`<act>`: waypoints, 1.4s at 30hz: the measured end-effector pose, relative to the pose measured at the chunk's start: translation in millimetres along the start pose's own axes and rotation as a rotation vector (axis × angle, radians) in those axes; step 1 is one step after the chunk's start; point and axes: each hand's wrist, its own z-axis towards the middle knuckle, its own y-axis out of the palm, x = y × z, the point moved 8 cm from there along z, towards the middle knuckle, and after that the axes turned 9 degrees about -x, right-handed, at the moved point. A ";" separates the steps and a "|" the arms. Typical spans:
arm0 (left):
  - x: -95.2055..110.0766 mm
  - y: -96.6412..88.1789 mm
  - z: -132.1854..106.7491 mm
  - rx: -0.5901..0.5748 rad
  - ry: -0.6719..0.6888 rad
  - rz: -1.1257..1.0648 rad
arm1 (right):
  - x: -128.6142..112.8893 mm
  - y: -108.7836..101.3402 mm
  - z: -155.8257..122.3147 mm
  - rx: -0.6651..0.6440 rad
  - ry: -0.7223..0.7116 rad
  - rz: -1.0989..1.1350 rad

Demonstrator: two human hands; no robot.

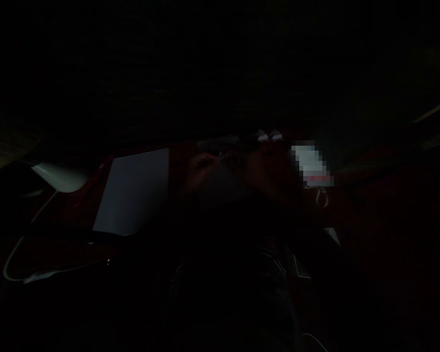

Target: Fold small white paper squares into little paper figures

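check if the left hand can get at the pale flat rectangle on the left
Probably yes: the left hand is close to the right edge of the pale flat rectangle, with nothing visible between them, though the picture is very dark and the hand seems busy at a small pale thing.

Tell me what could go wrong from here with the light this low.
1. The small pale piece between the left hand and right hand could slip unseen; I cannot tell how firmly it is gripped.
2. The two little whitish pieces beyond the right hand might get knocked by a careless reach.
3. The pale cord looping down at left could snag if brushed.
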 end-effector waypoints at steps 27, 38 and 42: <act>7.7 1.5 -3.6 0.006 0.036 0.104 | 12.5 3.7 -2.0 -0.063 0.088 0.041; 7.7 1.0 -4.5 0.014 0.002 0.111 | 9.2 4.5 -1.8 -0.086 0.115 -0.051; 8.6 -0.6 -4.8 0.022 0.006 0.122 | 8.0 3.0 -2.7 -0.078 0.134 -0.078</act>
